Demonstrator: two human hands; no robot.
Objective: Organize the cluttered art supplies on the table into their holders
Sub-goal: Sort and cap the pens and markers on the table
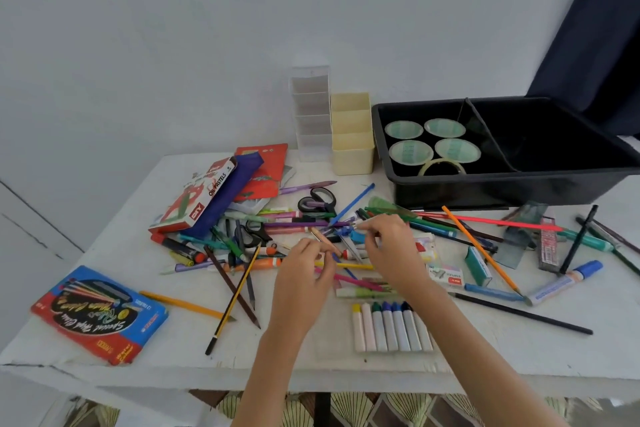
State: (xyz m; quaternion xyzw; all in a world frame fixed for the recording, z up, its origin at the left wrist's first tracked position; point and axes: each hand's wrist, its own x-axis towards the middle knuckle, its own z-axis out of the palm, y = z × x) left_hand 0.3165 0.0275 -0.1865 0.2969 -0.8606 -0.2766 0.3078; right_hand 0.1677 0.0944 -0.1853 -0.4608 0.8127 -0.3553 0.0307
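Soft, fairly bright, even light with a cool bluish cast fills the view. Shadows lie faint and short under the left hand [304, 274], right hand [391, 250] and pencils [231, 302] on the white counter [485, 354]. The black tray [485, 191] reads almost featureless inside. Wide-angle distortion bows the counter's edges, and detail is soft throughout.

One wide-angle view is taken from head height, aimed forward and down at the white table [485, 354], seen from close by. The wall [173, 28] is caught across the upper frame, patterned floor [363, 409] along the bottom edge.
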